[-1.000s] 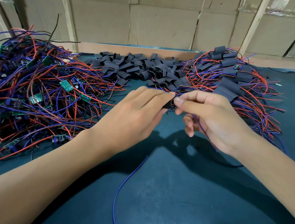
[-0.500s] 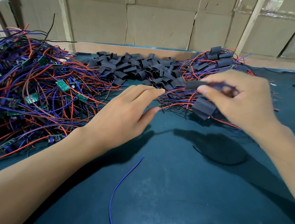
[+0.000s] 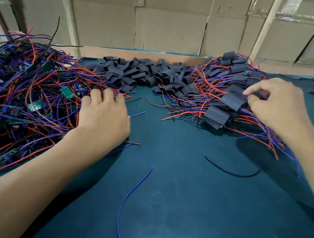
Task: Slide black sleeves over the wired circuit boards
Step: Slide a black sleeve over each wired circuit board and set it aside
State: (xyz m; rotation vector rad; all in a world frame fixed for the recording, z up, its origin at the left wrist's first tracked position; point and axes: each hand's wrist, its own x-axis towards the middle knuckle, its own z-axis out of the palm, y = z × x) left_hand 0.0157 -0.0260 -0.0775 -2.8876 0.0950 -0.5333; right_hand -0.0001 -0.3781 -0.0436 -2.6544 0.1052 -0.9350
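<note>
L hand mid-frame, fingers curled into the unsleeved boards pile (grip unclear); R hand, right edge, pinches a black sleeve w/ fingertips.

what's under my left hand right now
Your left hand rests on red and blue wires at the edge of the unsleeved board pile, over the green mat. Whatever lies beneath the palm is covered.

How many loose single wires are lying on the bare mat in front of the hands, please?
2. A blue wire curves down the middle of the mat toward the near edge, and a black wire lies right of it, by the right forearm. Others may sit hidden under the arms.
</note>
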